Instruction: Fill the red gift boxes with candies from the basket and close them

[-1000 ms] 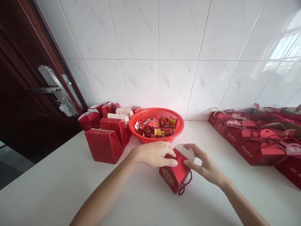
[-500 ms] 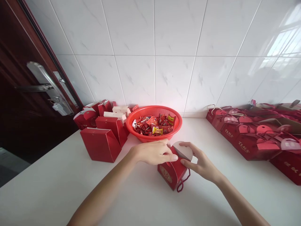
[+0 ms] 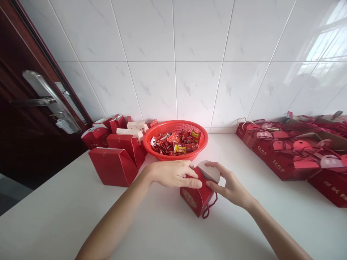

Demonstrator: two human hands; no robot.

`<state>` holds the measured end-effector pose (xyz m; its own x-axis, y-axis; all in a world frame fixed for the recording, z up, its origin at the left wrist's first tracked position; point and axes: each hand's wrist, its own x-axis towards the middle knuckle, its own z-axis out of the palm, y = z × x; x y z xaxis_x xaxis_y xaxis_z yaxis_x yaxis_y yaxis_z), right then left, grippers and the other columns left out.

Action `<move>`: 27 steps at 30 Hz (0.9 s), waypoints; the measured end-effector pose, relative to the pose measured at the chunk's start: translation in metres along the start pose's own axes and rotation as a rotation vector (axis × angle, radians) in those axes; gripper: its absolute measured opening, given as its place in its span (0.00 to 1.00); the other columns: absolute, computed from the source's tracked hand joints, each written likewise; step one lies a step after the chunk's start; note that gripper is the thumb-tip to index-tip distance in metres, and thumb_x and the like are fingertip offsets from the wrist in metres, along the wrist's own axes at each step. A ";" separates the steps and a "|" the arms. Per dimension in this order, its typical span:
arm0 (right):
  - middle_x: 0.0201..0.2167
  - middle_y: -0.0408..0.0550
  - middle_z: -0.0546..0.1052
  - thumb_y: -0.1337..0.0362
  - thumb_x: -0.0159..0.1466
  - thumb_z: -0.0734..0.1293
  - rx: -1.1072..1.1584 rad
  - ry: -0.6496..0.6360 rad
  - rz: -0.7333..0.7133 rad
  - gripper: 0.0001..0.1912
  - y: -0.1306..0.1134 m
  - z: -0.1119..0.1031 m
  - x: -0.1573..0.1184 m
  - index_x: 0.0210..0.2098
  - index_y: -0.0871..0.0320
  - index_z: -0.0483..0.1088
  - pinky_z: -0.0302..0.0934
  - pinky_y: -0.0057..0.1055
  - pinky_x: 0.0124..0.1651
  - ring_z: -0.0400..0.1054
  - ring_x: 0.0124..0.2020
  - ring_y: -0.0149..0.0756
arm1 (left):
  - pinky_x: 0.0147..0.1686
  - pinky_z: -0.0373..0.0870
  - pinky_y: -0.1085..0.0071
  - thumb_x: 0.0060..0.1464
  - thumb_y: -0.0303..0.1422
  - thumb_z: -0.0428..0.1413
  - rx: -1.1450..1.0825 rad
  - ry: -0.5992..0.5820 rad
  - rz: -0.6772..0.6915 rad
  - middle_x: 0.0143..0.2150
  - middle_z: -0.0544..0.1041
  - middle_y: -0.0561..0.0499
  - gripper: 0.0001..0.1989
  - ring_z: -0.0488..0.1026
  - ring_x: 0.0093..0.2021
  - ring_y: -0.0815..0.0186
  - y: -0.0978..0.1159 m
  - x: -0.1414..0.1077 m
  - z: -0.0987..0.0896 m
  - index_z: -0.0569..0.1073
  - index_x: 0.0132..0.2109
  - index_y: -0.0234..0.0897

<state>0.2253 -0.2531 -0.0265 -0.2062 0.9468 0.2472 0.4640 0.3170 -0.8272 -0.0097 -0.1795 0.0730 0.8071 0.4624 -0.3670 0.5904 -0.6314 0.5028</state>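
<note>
A small red gift box point(image 3: 194, 203) with a gold round print on its end stands on the white tabletop in front of me. My left hand point(image 3: 175, 174) lies over its left side, fingers bent against the top and the thumb along the upper edge. From the right, my right hand point(image 3: 227, 182) holds the rounded top flap point(image 3: 210, 172) between thumb and fingers; the flap's pale inside faces up. A dark red cord point(image 3: 208, 210) loops out beside the near right corner. My left hand partly covers the top of the box.
Behind the box stands a red plastic basket point(image 3: 146, 144) of wrapped candies point(image 3: 173, 142). Several red boxes point(image 3: 112, 166) stand to the left, near a dark door point(image 3: 16, 119). Corded red boxes point(image 3: 282, 164) crowd the right side. A tiled wall point(image 3: 200, 94) closes off the back.
The view has shifted slightly, so the whole scene sits a little farther left. Both hands keep nearly the same hold on the box and flap.
</note>
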 end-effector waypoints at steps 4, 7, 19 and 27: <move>0.55 0.52 0.76 0.58 0.66 0.68 -0.003 0.018 -0.029 0.22 -0.001 0.000 -0.001 0.59 0.50 0.66 0.71 0.43 0.51 0.74 0.49 0.44 | 0.47 0.68 0.68 0.56 0.56 0.59 -0.001 0.005 0.013 0.59 0.73 0.47 0.31 0.74 0.53 0.56 -0.004 -0.002 -0.003 0.74 0.61 0.46; 0.55 0.51 0.76 0.58 0.66 0.68 -0.018 0.037 -0.066 0.24 -0.001 0.001 -0.001 0.60 0.50 0.64 0.71 0.43 0.53 0.73 0.51 0.45 | 0.47 0.68 0.69 0.56 0.50 0.61 -0.003 0.000 0.009 0.63 0.71 0.47 0.32 0.74 0.55 0.57 -0.006 -0.002 -0.004 0.69 0.65 0.45; 0.52 0.52 0.79 0.53 0.70 0.66 -0.025 0.119 -0.169 0.15 -0.008 0.000 -0.002 0.52 0.51 0.74 0.71 0.44 0.55 0.74 0.51 0.45 | 0.34 0.66 0.67 0.55 0.48 0.60 0.048 0.076 -0.192 0.48 0.77 0.46 0.25 0.76 0.44 0.54 0.007 0.014 0.008 0.69 0.53 0.39; 0.53 0.54 0.78 0.61 0.68 0.66 -0.207 0.000 -0.277 0.12 -0.010 0.005 -0.004 0.48 0.49 0.79 0.73 0.47 0.49 0.72 0.51 0.49 | 0.37 0.69 0.66 0.54 0.50 0.60 0.010 0.060 -0.167 0.47 0.77 0.45 0.29 0.77 0.45 0.53 0.002 0.018 0.009 0.67 0.58 0.41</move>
<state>0.2173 -0.2601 -0.0222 -0.3489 0.8229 0.4484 0.5552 0.5670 -0.6085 0.0056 -0.1782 0.0602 0.6965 0.5976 -0.3971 0.7164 -0.5486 0.4311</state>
